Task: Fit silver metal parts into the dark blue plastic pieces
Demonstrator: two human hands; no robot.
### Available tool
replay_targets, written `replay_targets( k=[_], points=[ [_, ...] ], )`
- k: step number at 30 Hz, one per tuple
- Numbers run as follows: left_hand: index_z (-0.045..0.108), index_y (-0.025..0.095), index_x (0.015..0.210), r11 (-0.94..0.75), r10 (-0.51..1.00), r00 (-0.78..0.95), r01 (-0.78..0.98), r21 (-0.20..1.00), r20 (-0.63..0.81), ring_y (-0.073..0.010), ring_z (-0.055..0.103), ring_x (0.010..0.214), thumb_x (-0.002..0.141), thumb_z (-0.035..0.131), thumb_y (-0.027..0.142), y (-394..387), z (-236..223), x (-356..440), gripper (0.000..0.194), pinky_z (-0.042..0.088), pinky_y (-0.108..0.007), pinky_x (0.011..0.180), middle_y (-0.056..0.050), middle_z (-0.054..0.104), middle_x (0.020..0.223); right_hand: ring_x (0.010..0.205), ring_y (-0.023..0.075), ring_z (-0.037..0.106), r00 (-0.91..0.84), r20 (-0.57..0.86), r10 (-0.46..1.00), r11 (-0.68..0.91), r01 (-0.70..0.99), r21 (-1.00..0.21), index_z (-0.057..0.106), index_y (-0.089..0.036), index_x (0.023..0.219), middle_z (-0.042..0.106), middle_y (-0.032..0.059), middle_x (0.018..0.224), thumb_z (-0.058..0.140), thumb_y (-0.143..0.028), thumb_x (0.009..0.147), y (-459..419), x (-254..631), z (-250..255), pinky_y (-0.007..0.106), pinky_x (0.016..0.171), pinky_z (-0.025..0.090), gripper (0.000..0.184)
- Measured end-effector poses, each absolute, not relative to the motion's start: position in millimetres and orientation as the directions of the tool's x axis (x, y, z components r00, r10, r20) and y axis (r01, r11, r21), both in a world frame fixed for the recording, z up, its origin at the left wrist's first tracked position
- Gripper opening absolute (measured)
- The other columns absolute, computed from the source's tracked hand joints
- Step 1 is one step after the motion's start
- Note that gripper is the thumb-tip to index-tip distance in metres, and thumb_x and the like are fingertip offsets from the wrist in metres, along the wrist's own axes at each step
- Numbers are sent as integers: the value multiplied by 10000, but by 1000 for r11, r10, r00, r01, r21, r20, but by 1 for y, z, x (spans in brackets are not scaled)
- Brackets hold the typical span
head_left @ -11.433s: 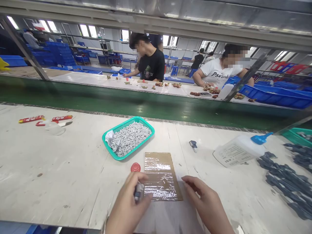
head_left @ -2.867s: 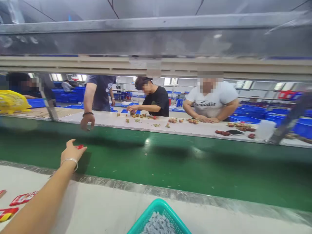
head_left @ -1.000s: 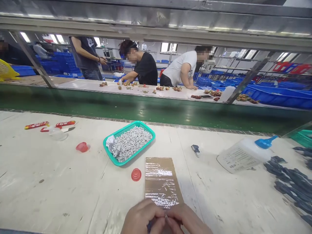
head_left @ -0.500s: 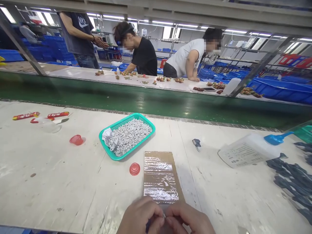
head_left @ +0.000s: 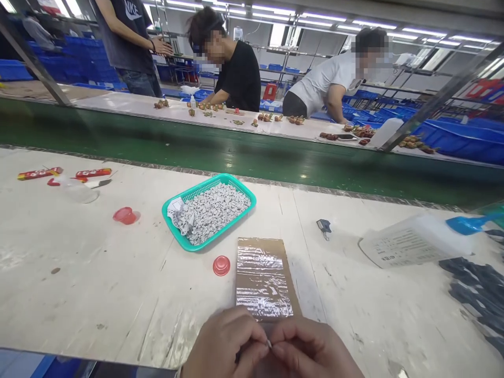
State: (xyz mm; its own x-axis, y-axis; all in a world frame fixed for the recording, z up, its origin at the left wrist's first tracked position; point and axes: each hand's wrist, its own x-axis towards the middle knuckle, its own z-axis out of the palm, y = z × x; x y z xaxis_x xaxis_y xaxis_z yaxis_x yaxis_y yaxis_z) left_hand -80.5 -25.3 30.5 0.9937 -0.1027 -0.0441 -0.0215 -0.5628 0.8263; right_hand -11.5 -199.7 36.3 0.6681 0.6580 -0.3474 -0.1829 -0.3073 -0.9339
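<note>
Both hands, the left hand (head_left: 222, 341) and the right hand (head_left: 311, 346), are meeting low in the head view, nearly closed and curling inward. Their fingertips are pinching a tiny metal tip (head_left: 269, 344) from either side, and a dark sliver (head_left: 238, 358) is showing under the left hand, too hidden to tell what it belongs to.

Straight ahead of the pinch, just beyond the fingertips, a plastic-covered card (head_left: 264, 278) is lying flat on the counter (head_left: 79, 294). Its long axis is running away from the person, and its near end is sitting about midway between the two hands, so neither hand is clearly the nearer.

A red cap (head_left: 221, 265) is resting just beside the card on the left-hand side, closer to the left hand. Farther ahead, a teal tray (head_left: 236, 184) is holding a heap of grey pieces (head_left: 212, 212). Off to the right, a squeeze bottle (head_left: 417, 241) is lying on its side near a spread of dark parts (head_left: 472, 289) — well apart from both hands.
</note>
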Motion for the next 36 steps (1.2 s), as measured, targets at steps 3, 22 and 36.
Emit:
replay_targets(
  k=[3,22,36],
  points=[
    [614,186,740,-530,-107,994,-41,847,-19,-143,572,673,800,518,183,-25,34,-78,114,390,-217,587,-16,607,705,506,99,503,640,-393,661,-155,-396,-905,622,-183,653,542,-32,552,689,-421,729,-199,-16,29,178,493,370,258],
    [332,231,894,430,-44,909,391,814,-413,-128,618,618,735,673,390,-23,35,-94,408,360,-176,477,8,585,821,674,178,550,665,251,703,-561,736,-379,580,-203,793,578,33,733,299,-261,965,-194,27,18,296,581,460,333],
    [481,200,815,562,87,878,347,751,-471,-121,553,673,634,782,369,-23,35,-98,391,502,-238,539,14,580,788,739,193,586,818,102,566,-606,496,-622,619,-239,810,636,24,803,427,-379,914,-197,27,18,301,633,483,259]
  ],
)
